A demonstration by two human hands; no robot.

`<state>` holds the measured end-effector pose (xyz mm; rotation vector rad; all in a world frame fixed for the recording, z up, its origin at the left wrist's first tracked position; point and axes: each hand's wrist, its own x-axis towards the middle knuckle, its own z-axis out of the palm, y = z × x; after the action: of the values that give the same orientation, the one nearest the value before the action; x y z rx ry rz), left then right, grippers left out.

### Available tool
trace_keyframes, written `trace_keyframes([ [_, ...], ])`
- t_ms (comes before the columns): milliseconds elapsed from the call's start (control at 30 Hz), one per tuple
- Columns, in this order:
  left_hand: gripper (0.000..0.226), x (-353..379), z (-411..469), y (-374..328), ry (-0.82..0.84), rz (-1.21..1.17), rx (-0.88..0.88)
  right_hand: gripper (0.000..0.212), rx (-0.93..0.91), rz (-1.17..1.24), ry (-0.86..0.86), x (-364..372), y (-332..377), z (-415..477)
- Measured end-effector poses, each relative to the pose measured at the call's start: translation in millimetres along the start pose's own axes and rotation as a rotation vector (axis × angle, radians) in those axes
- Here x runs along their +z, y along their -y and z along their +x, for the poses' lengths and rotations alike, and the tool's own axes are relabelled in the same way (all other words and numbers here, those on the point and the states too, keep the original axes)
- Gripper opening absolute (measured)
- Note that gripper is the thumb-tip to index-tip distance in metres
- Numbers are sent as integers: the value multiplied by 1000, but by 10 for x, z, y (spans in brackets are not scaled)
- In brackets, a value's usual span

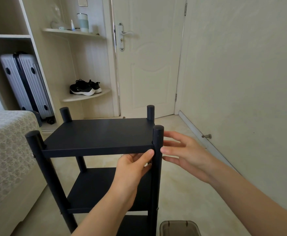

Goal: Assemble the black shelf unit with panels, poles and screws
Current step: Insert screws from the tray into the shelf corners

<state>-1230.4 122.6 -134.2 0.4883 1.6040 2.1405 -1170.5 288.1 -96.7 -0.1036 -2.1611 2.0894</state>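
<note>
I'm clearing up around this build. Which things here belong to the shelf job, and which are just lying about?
Job: shelf unit; top panel, gripped by left hand; front-right pole, right hand beside it.
Lying about: suitcase, shoes, tumbler, bin, bed.

Open floor (181, 201) right of the shelf unit (98, 135) allows passage as far as the wall (241, 82). The bed (6, 150) stands close on its left. A brown bin (180, 228) sits beside its front-right pole (156, 188).
</note>
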Motion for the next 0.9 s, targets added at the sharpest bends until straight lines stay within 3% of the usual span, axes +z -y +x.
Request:
trace_keyframes([
  [67,9,-2,-63,19,-123,341,65,46,20,102,51,-18,-9,60],
  [167,35,-2,-161,46,-272,1116,473,49,58,212,76,-32,-34,131],
  [267,31,22,-143,27,-349,1268,902,55,87,260,90,-41,-38,163],
  [333,27,49,-77,-9,-441,1338,1028,57,102,281,89,-43,-38,174],
  [467,37,138,-11,-66,-534,1363,979,54,105,291,98,-56,-43,187],
  [700,39,131,96,-135,-478,1335,850,49,171,410,140,-95,-61,225],
  [900,43,101,119,-123,-417,1368,811,36,248,482,-56,52,-106,330],
])
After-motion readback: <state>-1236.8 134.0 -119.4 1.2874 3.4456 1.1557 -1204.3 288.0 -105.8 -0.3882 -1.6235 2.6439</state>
